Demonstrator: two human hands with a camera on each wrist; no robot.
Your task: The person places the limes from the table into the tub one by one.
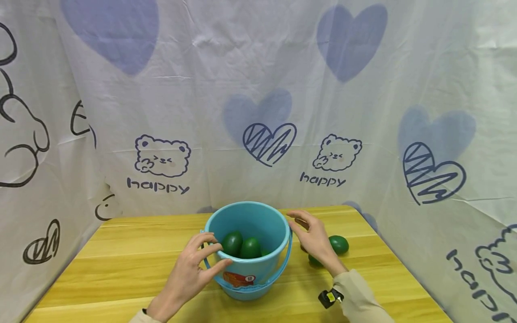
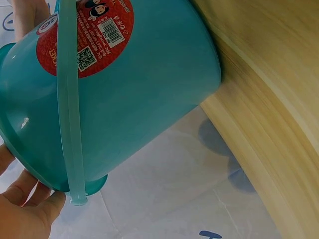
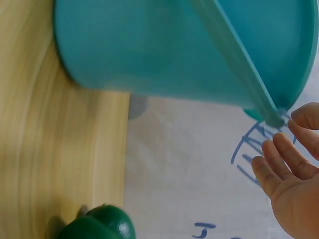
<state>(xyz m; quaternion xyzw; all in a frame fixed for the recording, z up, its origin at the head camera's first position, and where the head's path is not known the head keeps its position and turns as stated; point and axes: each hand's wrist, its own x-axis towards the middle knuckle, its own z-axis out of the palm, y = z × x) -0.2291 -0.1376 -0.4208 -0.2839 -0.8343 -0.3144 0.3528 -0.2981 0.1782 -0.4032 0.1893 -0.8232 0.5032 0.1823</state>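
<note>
A light-blue bucket (image 1: 258, 269) stands upright on the wooden table, its blue handle (image 1: 282, 264) hanging down at the front. Dark green avocado-like fruits (image 1: 250, 248) lie inside it. My left hand (image 1: 190, 264) is at the left of the rim, loosely bent fingers overlapping the edge and thumb spread toward the front. The left wrist view shows its fingertips right at the rim, beside the handle's end. On the opposite side, my right hand (image 1: 313, 235) is held loosely, thumb and fingertips near the rim and handle joint, holding nothing.
More green fruits (image 1: 338, 244) lie on the table (image 1: 133, 251) right of the bucket, partly hidden by my right hand and wrist. A white cloth (image 1: 214, 112) printed with hearts and bears hangs behind and at both sides. The bucket carries a red label (image 2: 102, 35).
</note>
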